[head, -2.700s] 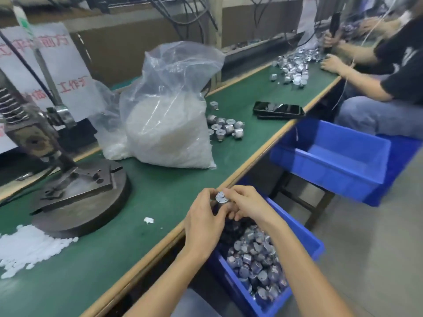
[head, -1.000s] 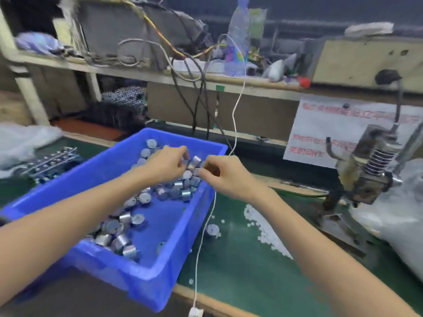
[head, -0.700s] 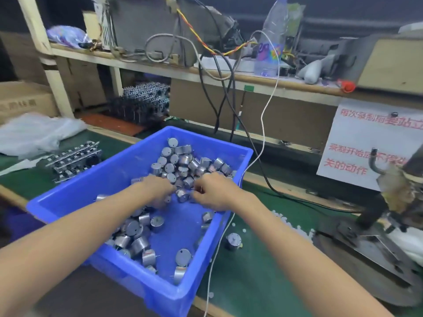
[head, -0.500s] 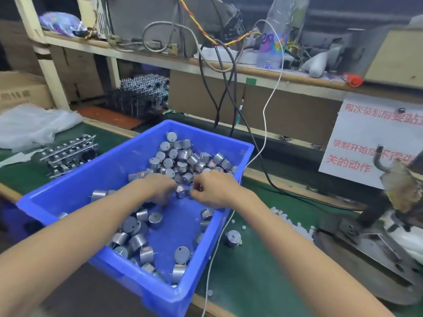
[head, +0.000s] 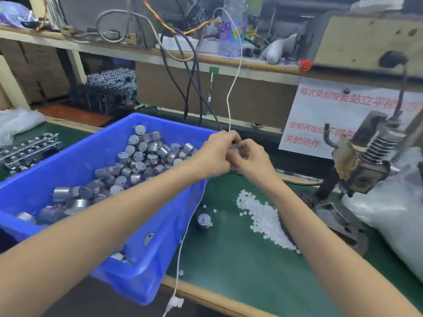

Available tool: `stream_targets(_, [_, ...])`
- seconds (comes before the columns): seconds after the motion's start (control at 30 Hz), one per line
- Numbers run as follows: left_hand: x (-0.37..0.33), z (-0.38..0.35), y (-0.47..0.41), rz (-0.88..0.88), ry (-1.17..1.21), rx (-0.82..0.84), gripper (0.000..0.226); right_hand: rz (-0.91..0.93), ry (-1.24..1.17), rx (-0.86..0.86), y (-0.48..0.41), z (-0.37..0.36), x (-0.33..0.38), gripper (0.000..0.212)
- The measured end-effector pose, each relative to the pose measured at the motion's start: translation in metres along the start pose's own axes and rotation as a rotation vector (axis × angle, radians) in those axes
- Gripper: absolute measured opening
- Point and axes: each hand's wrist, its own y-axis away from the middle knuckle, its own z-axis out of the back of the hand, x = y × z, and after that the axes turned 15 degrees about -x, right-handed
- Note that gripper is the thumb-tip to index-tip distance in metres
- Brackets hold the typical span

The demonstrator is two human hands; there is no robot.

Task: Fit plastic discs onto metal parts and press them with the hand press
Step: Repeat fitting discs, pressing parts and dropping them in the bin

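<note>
Left hand (head: 214, 154): fingers curling around a small metal part (head: 235, 152), holding it just over the blue bin's (head: 146, 277) right rim.
Right hand (head: 251, 161): fingertips pinching the same part; whether a disc is sitting on it, I cannot tell.
Plastic discs (head: 263, 216): lying heaped on the mat between the bin and the hand press (head: 361, 161).
Risk: the part slipping back into the bin; the white cable (head: 228, 104) hanging at the knuckles and snagging.

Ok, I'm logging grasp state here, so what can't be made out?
Head view, metal part: mostly covered by fingers of left hand and right hand; any disc on it unseen.
Head view, hand press: base partly behind right forearm.
Head view, white discs: too small for detail.
</note>
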Motion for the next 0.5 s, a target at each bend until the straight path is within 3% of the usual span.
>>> stream_targets(0.07, [-0.013, -0.028, -0.005, 0.055, -0.067, 0.203, 0.045, -0.062, 0.072, -0.024, 0.008, 0.022, -0.027, 0.017])
stream_targets(0.17, [-0.014, -0.062, 0.004, 0.06, -0.484, 0.588, 0.039, -0.208, 0.034, -0.095, 0.035, 0.044, -0.064, 0.016])
stream_targets(0.23, [-0.004, -0.078, 0.024, 0.062, -0.691, 0.727, 0.038, -0.265, 0.022, -0.084, 0.057, 0.053, -0.085, 0.015])
stream_targets(0.5, [0.03, -0.081, 0.039, 0.255, -0.591, 0.66, 0.025, -0.305, -0.104, 0.009, 0.099, 0.07, -0.116, 0.01])
